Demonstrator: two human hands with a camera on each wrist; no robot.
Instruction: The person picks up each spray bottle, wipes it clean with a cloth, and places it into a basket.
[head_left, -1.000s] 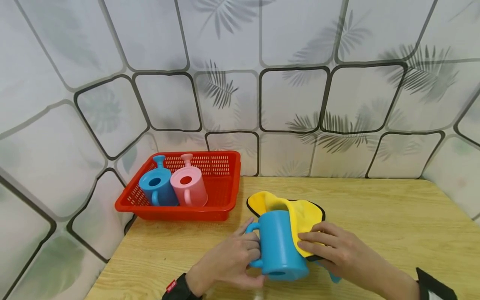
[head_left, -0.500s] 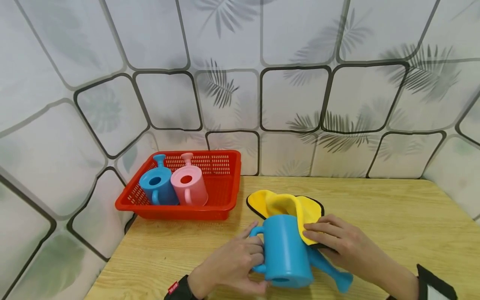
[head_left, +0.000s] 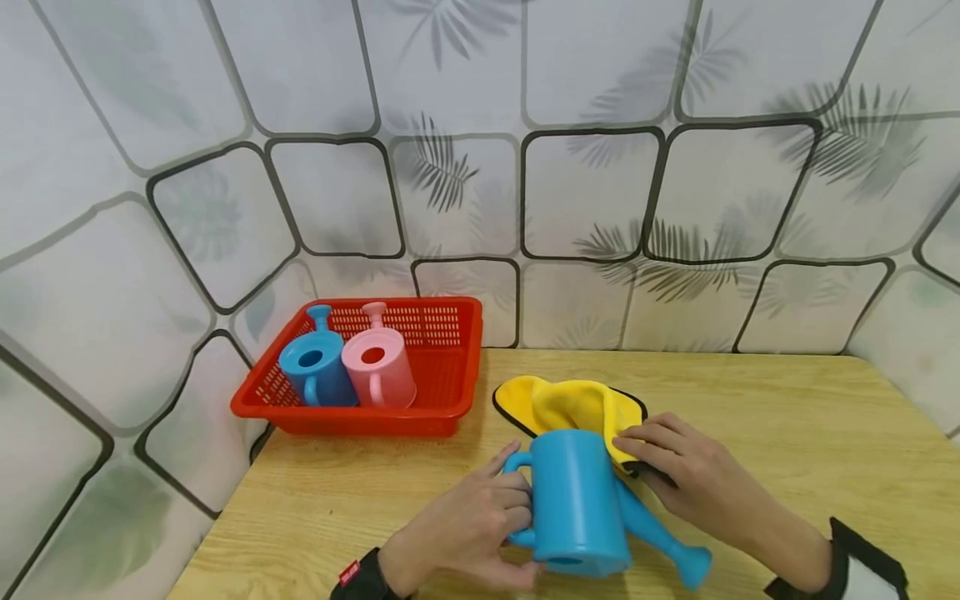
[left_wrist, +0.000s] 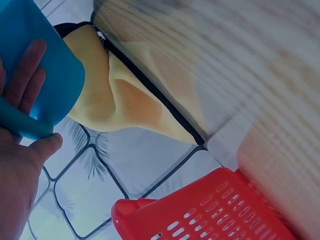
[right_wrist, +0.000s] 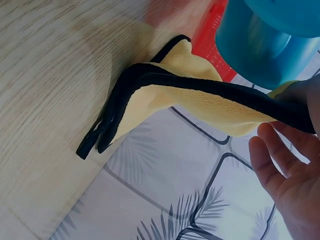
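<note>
A blue toy watering can [head_left: 577, 504] is tilted with its holed end toward me and its spout [head_left: 660, 533] pointing to the lower right. My left hand [head_left: 474, 525] grips it by the handle on its left side; in the left wrist view the fingers pass through the handle [left_wrist: 22, 120]. My right hand [head_left: 701, 479] pinches the near right corner of a yellow cloth [head_left: 558, 404] with black edging, right beside the can. The cloth lies crumpled behind the can. In the right wrist view its black edge [right_wrist: 200, 85] runs into the fingers [right_wrist: 270, 165].
At the back left of the wooden table [head_left: 787, 433] stands a red plastic basket [head_left: 450, 423]. In it are another blue watering can [head_left: 318, 379] and a pink one [head_left: 386, 379], side by side at its left. A patterned wall covering [head_left: 585, 192] borders the table behind.
The can has shifted right and slightly toward me, uncovering its spout. The right hand has drawn the cloth off the can's side, moving slightly up and right.
</note>
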